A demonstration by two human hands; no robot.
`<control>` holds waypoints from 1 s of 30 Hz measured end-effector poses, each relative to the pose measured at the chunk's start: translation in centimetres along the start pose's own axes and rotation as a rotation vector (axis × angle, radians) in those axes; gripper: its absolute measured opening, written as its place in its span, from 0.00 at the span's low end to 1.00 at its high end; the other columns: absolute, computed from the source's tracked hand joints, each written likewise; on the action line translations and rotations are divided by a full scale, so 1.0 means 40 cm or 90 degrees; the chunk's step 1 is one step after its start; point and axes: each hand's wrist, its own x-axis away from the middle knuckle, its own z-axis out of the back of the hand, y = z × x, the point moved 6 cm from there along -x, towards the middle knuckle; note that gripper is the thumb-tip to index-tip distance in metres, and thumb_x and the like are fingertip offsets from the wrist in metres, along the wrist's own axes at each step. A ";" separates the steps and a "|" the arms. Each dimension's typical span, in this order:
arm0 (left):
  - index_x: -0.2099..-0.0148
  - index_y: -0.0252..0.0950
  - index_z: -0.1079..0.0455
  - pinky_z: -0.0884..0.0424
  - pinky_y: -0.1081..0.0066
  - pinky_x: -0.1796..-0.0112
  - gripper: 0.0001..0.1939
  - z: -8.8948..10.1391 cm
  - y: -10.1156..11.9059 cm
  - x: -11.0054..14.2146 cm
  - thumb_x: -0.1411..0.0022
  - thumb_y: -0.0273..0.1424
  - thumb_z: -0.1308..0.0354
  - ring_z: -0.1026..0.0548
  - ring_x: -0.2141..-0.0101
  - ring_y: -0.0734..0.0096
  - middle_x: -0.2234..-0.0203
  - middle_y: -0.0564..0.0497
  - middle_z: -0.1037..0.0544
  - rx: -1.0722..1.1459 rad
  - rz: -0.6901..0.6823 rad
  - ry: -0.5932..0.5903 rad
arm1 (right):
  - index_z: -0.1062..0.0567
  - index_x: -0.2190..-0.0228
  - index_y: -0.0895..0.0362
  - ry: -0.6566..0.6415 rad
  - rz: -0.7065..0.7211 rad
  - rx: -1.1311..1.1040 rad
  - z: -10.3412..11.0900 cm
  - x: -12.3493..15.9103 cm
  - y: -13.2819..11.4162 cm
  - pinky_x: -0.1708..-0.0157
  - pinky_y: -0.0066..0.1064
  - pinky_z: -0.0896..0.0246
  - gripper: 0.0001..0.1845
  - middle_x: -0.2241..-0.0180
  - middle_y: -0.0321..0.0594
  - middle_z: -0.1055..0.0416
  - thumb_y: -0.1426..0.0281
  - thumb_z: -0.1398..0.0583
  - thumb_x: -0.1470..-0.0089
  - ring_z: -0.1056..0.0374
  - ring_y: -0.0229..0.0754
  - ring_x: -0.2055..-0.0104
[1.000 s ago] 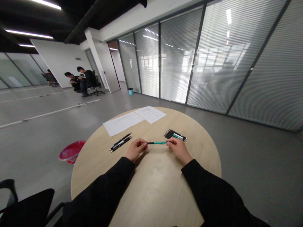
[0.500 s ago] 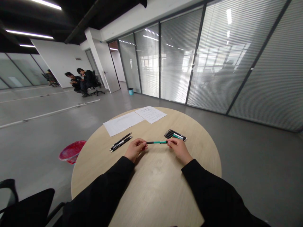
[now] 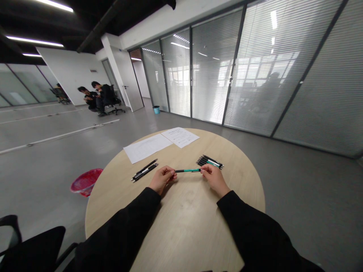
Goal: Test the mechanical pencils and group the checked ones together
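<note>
Between my left hand (image 3: 162, 180) and my right hand (image 3: 215, 180) runs a slim green and black mechanical pencil (image 3: 187, 170), level above the round wooden table (image 3: 181, 223). The fingertips of each hand pinch one end of it. To the left of my left hand lies a small group of black and white pens (image 3: 144, 170). Beyond my right hand, a bundle of several black pens with some green (image 3: 210, 162) lies close to my fingers. Black sleeves cover both forearms.
Two sheets of printed paper (image 3: 146, 148) lie at the table's far edge. A red bin (image 3: 86, 182) stands on the floor at the left, and a black chair (image 3: 34, 245) is at lower left. Two seated people (image 3: 98, 99) are far back, beside glass walls with blinds.
The pencil and both hands stay almost where they were, still holding it level. The view has shifted only slightly.
</note>
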 end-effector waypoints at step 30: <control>0.68 0.32 0.31 0.32 0.74 0.73 0.18 0.008 -0.003 -0.007 0.54 0.37 0.28 0.25 0.76 0.74 0.77 0.51 0.23 0.030 -0.007 0.009 | 0.23 0.68 0.56 0.022 0.041 0.058 0.009 0.009 -0.024 0.71 0.32 0.40 0.09 0.72 0.39 0.26 0.65 0.42 0.47 0.33 0.42 0.72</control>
